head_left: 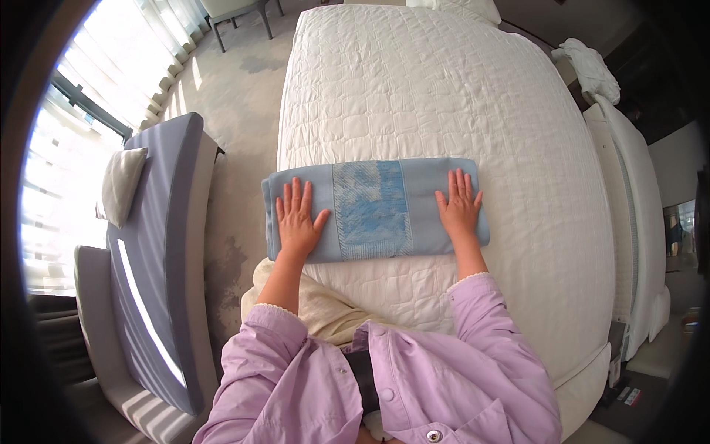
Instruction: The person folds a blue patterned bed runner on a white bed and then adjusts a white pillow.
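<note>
A folded blue bed runner with a patterned band across its middle lies on the near part of a white quilted mattress cover. Its left end reaches to the bed's left edge. My left hand rests flat on the left part of the cloth, fingers apart. On the right part lies my right hand, palm down with the fingers spread. Neither hand grips anything. The layers of the fold show at the left end of the cloth.
Left of the bed stands a grey-blue chaise sofa with a cushion, beside a curtained window. Carpet runs between them. A chair is at the far end. White bedding lies on the right.
</note>
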Available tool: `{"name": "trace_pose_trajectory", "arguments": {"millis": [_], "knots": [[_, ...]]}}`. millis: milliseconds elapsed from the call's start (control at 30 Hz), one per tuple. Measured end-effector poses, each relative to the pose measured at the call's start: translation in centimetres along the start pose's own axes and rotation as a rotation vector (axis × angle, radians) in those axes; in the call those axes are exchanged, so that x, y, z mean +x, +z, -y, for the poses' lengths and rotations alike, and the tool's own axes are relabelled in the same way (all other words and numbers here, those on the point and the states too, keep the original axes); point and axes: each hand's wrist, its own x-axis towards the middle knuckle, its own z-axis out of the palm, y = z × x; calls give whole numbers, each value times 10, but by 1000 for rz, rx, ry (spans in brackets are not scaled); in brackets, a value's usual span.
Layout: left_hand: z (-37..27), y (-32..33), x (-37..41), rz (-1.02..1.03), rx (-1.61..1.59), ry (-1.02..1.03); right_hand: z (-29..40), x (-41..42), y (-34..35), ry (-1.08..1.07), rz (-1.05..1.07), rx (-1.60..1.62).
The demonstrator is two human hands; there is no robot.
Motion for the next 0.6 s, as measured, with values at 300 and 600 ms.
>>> {"name": "trace_pose_trajectory", "arguments": {"millis": [300, 600], "knots": [[58, 5, -43, -12, -558, -672, 49, -52, 2, -161, -3, 194], [58, -44, -64, 292, -923, -918, -39, -39, -26, 520, 63, 330]]}}
